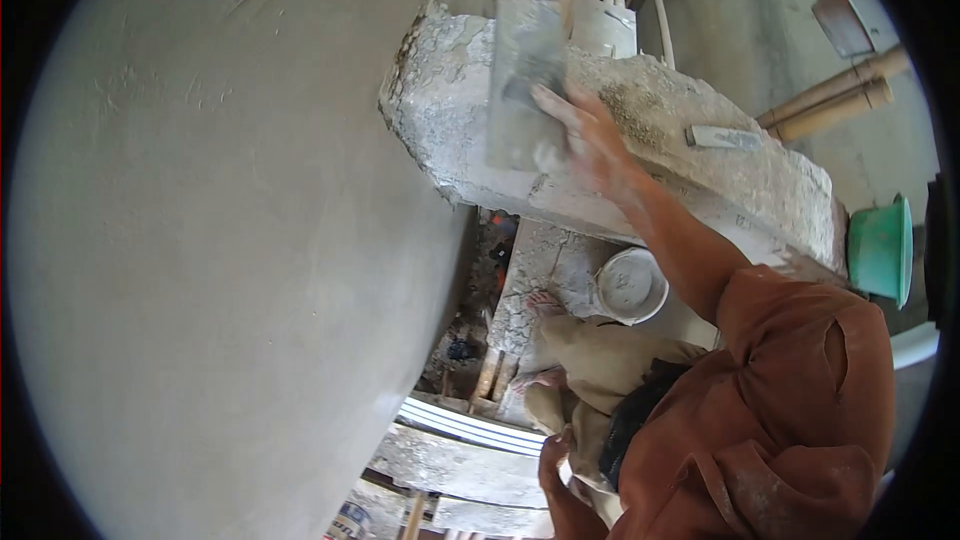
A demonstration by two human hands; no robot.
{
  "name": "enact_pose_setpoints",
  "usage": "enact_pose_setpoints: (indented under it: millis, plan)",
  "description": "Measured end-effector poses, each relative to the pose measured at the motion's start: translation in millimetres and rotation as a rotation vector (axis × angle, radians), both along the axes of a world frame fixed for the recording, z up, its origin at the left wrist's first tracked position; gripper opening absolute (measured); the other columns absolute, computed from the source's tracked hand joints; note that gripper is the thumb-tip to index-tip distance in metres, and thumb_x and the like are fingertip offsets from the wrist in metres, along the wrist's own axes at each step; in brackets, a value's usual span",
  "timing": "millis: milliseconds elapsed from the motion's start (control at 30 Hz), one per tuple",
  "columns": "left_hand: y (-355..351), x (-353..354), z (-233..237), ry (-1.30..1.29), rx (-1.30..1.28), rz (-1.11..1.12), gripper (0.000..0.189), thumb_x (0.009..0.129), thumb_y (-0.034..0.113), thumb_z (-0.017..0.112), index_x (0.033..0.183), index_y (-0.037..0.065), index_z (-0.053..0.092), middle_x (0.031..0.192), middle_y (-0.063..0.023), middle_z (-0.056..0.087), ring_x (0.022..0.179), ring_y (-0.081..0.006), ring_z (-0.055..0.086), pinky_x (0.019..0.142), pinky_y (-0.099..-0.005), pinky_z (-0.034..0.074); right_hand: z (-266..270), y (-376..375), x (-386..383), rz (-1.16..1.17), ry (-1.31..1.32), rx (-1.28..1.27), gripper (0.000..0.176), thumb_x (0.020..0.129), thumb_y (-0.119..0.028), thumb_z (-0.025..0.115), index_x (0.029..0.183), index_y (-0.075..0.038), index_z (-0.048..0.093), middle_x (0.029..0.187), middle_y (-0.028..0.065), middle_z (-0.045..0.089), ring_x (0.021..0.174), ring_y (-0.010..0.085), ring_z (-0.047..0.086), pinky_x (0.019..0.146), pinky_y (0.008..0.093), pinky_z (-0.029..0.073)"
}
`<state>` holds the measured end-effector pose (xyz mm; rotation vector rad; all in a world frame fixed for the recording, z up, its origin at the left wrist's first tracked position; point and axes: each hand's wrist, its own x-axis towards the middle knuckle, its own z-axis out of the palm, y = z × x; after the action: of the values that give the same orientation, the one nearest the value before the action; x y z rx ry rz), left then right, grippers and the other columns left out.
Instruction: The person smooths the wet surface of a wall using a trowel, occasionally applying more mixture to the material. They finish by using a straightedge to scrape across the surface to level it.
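Observation:
My right hand (590, 145) grips a flat, rectangular grey float (526, 90), blurred by motion, over the rough plastered ledge (440, 100). The thumb and part of the fingers show against the float's back. Low in the view, beside my trouser leg, my left hand (556, 455) is curled closed. What it holds, if anything, is too small to make out. A small flat-bladed tool (724, 138) lies on the ledge to the right of my right hand. The smooth grey wall (220, 240) fills the left side.
A round bucket (632, 286) with grey material stands below the ledge near my bare feet (543, 302). At the right is a green tub (878, 250). Bamboo poles (835, 105) cross the upper right. Between wall and boards (535, 270) is a gap with rubble.

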<state>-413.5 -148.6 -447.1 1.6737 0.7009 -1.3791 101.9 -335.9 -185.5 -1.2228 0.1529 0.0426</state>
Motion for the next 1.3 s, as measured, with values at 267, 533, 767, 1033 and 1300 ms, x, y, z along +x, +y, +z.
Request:
enact_pose_setpoints:
  millis: [267,533,767,1033,1300]
  plan:
    - [0,-4,40,-0.247,0.066,0.307,0.041,0.098,0.035,0.053,0.114,0.001,0.069,0.1,-0.0211,0.071,0.09,-0.0283,0.066,0.08,-0.0409,0.049,4,96,56,-0.262,-0.202,-0.437,0.047,0.099,-0.023,0.054,0.133,0.008,0.047,0.126,0.0282,0.057,0.109,0.032,0.062,0.094,0.0428,0.052]
    - [-22,-65,-8,-0.333,0.364,0.328,0.057,0.087,0.044,0.067,0.111,-0.008,0.063,0.103,-0.0276,0.068,0.097,-0.0428,0.065,0.084,-0.0465,0.05,2,176,49,-0.598,-0.363,-0.759,0.038,0.096,-0.015,0.053,0.128,0.007,0.052,0.124,0.0224,0.058,0.113,0.0389,0.053,0.098,0.0419,0.042]
    - [-31,-53,-19,-0.255,0.414,0.214,0.048,0.088,0.04,0.064,0.096,-0.007,0.066,0.091,-0.0284,0.068,0.087,-0.0467,0.065,0.079,-0.0508,0.05,0,227,-58,-0.456,-0.605,-0.577,0.035,0.092,-0.004,0.054,0.127,0.003,0.055,0.122,0.0191,0.059,0.105,0.0362,0.055,0.092,0.0445,0.044]
    - [-14,-24,32,-0.388,0.383,0.209,0.04,0.088,0.034,0.063,0.087,-0.006,0.069,0.082,-0.0291,0.067,0.08,-0.048,0.065,0.071,-0.0522,0.049,-7,174,27,-0.611,-0.488,-0.701,0.04,0.095,-0.008,0.054,0.133,0.004,0.052,0.121,0.0214,0.06,0.105,0.0369,0.054,0.097,0.0445,0.042]
    - [10,-27,-17,-0.464,0.415,0.328,0.048,0.085,0.04,0.068,0.091,-0.008,0.069,0.082,-0.0272,0.069,0.081,-0.0446,0.066,0.074,-0.0482,0.05,-35,244,-71,-0.351,-0.893,-0.597,0.067,0.078,0.008,0.056,0.142,-0.01,0.052,0.143,0.0083,0.054,0.11,0.0255,0.053,0.093,0.0391,0.04]
